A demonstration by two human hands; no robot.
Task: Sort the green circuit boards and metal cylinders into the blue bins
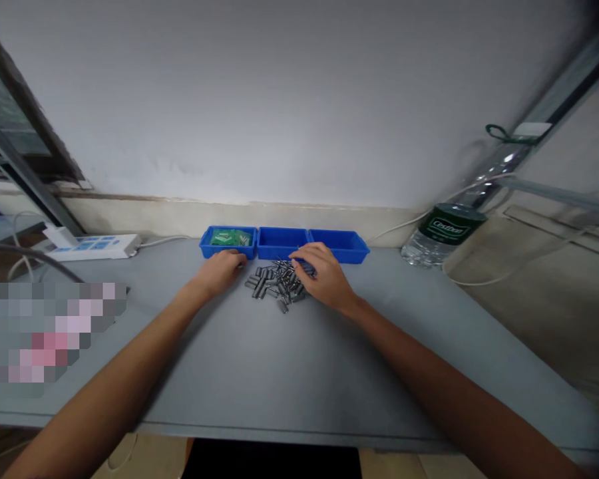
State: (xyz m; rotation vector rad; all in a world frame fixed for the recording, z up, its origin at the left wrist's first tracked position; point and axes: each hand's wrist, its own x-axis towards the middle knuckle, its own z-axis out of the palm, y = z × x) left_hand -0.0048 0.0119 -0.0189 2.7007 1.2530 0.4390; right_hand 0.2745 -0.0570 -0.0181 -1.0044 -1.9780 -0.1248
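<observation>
A loose heap of small grey metal pieces [274, 285], some like short tubes and some like thin pins, lies on the grey table. On the heap's left side, just in front of the left blue bin [205, 249], is my left hand [222, 271] with its fingers curled closed. Whatever it may hold is too small to name. My right hand [324, 276] reaches over the heap's right edge, thumb and fingertips close together among the pieces. What lies between them is hidden. Inside the left bin are green material and several small metal pieces.
A middle blue bin [279, 249] and a right blue bin [347, 249] continue the row along the wall. A large plastic water bottle [446, 229] leans at the right. A white power strip [102, 246] with cables lies at the left, behind a pixelated patch.
</observation>
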